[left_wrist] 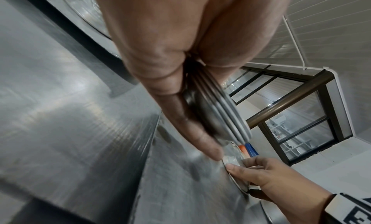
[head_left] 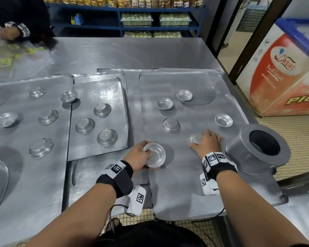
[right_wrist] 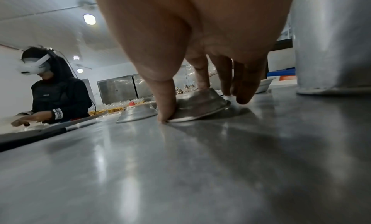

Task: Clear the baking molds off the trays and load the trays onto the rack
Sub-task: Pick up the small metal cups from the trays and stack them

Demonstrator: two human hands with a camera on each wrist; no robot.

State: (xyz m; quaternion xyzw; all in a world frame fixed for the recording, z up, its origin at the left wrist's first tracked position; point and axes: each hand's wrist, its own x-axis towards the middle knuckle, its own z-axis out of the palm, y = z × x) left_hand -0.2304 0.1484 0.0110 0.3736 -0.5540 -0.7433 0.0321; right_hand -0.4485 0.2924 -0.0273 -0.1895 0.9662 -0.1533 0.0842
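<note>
Head view. Item one: stack of nested molds (head_left: 154, 155), lower centre of the frame, held in the left hand (head_left: 138, 156); fingers curl round the rim and underside, mouth up, likely so that each further mold can drop in. Thin pressed aluminium, round, shallow, flared lip, dull shine. Item two: inverted mold (head_left: 194, 138), right of centre, under the right hand (head_left: 206, 142); fingers close on it from above. Item three: right tray (head_left: 177, 189), flat grey sheet metal with rounded corners, carrying four more loose molds, some mouth up, one base up. Item four: middle tray (head_left: 89, 154), smaller, raised rim, three inverted molds on it. Item five: left tray (head_left: 25, 175), with several more molds. All trays lie on the steel counter (head_left: 114, 52). Item six: tall ring-shaped cake mold (head_left: 260, 148), right edge. No rack in view; judged an early stage, since the trays are not yet cleared.

Left wrist view. Stack seen edge-on (left_wrist: 224, 116): several thin rims nested tight, gripped between thumb and fingers. Lower right of the frame, the right hand (left_wrist: 267, 176) pinches the inverted mold (left_wrist: 234, 179).

Right wrist view. Inverted mold (right_wrist: 200, 106), centre, flared lip tipped slightly off the tray; the thumb (right_wrist: 165, 103) sits at the rim, the fingers on the far side, apparently to lever it up. A second inverted mold (right_wrist: 136, 113) stands just behind it. Another person (right_wrist: 58, 90) works at the left.
</note>
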